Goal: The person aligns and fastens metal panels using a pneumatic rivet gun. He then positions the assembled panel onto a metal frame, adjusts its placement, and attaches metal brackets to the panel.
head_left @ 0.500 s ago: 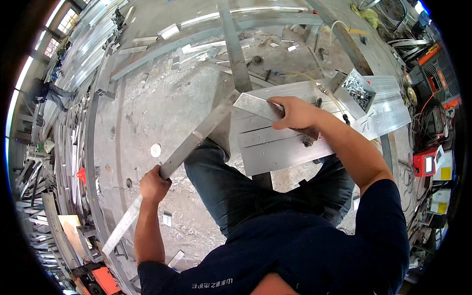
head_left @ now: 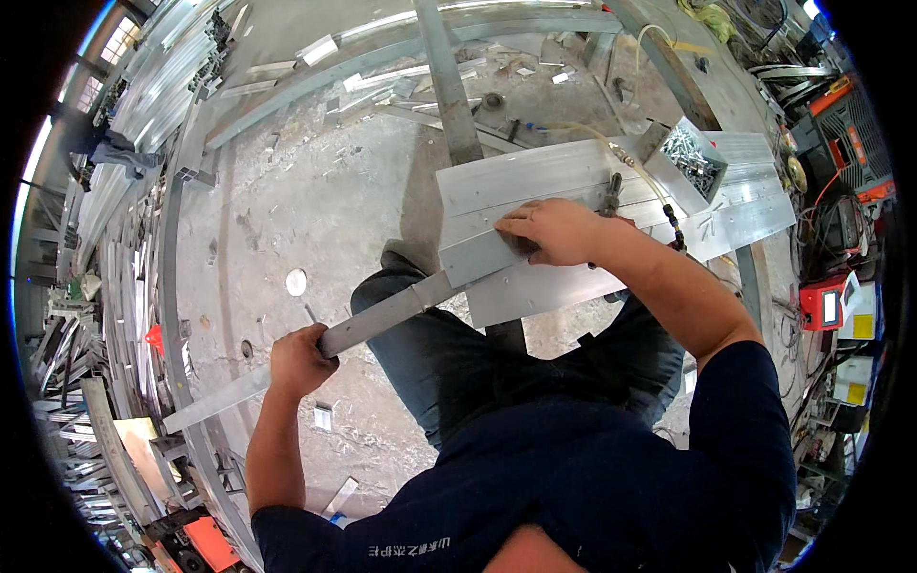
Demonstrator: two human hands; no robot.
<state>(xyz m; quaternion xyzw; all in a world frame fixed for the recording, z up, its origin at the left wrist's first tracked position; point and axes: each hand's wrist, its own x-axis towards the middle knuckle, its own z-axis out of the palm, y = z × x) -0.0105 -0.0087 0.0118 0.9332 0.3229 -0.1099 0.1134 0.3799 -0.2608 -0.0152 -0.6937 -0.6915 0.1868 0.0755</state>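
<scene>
My left hand (head_left: pixel 302 360) is closed around a long silver metal bar (head_left: pixel 382 315), which slants up to the right across my left thigh. A shorter, wider metal profile (head_left: pixel 473 258) lies under my right hand (head_left: pixel 564 232), whose fingers grip its right part from above. The bar's upper end meets the profile's left end; whether it sits inside is unclear. Beneath the profile is a work surface of flat aluminium planks (head_left: pixel 535 294). By my right wrist lies an air tool (head_left: pixel 612 196), partly hidden by my arm, with a hose (head_left: pixel 659 196) near it.
A metal box (head_left: pixel 671 174) of small fasteners stands on the planks at the right. Steel beams (head_left: pixel 444 86) frame the far side, with scraps on the floor. Long metal stock lines the left; a red device (head_left: pixel 821 304) stands right. Another person (head_left: pixel 119 153) is at the far left.
My left hand has swung the bar flatter, bringing its upper end to the short profile. My right hand has lowered and turned the profile so that it lines up with the bar.
</scene>
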